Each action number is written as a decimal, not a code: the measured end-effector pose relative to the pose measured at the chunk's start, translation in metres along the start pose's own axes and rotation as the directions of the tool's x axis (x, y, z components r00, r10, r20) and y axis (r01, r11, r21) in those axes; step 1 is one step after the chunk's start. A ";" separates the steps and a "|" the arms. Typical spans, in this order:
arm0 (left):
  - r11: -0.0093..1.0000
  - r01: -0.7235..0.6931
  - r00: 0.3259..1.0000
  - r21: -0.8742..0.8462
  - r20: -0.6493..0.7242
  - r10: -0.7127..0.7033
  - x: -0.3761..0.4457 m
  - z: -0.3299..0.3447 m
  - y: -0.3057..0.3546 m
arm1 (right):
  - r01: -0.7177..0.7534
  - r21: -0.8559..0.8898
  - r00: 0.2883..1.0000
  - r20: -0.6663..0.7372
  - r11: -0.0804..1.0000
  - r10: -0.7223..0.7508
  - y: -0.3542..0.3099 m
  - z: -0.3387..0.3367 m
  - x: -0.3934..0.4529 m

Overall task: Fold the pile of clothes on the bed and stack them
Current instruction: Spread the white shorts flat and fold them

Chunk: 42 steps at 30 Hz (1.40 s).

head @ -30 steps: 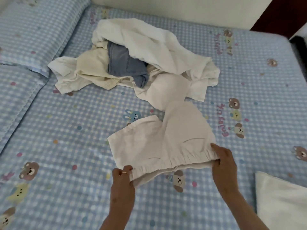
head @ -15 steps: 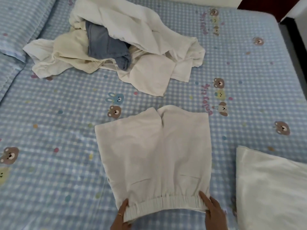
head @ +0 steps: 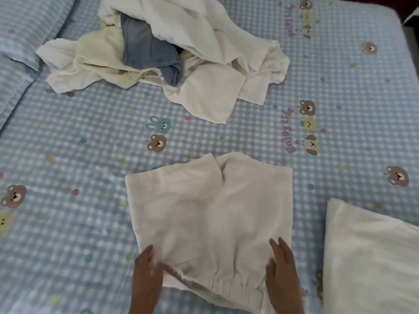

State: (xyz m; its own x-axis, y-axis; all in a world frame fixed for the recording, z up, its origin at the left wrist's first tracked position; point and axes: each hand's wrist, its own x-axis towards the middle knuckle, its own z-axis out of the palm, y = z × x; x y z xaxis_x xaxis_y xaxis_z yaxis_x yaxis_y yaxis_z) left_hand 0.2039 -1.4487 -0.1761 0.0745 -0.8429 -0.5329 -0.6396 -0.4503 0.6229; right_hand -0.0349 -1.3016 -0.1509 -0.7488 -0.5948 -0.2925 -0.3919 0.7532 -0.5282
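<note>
Both hands, left and right, have moved onto the shorts, flat, grip open.

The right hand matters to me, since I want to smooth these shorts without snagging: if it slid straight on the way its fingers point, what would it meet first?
The right hand lies flat on the cream elastic-waisted cotton shorts, fingers pointing up the bed. It would likely cross only the right leg's fabric, then bare blue-checked bedsheet.

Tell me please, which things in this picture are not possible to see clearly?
Head view only:
- The pile of clothes: its top is cut off by the upper edge; layers overlap, so the number of garments cannot be counted.
- The blue denim garment: mostly buried under white cloth.
- The white fabric at right: cut off by the right and bottom edges.
- The left hand and right hand on the cream shorts: slightly blurred.
</note>
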 end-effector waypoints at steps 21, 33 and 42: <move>0.948 0.286 0.890 -0.143 -0.326 -0.318 0.168 -0.057 -0.015 | 0.644 -0.380 0.754 0.463 0.664 -0.465 -0.224 0.194 0.178; 0.351 -0.904 0.426 0.242 0.568 0.704 0.178 0.088 0.131 | 0.313 -0.417 0.948 0.183 0.853 -0.259 -0.103 0.105 0.220; 0.080 -0.783 0.585 0.617 0.685 0.435 0.228 0.102 0.163 | 0.372 -0.306 0.926 0.189 0.876 -0.327 -0.108 0.093 0.268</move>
State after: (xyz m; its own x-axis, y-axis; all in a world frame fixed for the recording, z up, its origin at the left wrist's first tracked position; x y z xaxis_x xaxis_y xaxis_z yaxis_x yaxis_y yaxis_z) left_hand 0.0391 -1.6841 -0.2544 -0.7587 -0.4869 -0.4329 -0.5818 0.8053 0.1139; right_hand -0.1435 -1.5684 -0.2470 -0.4639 -0.8503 -0.2485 -0.7859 0.5245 -0.3276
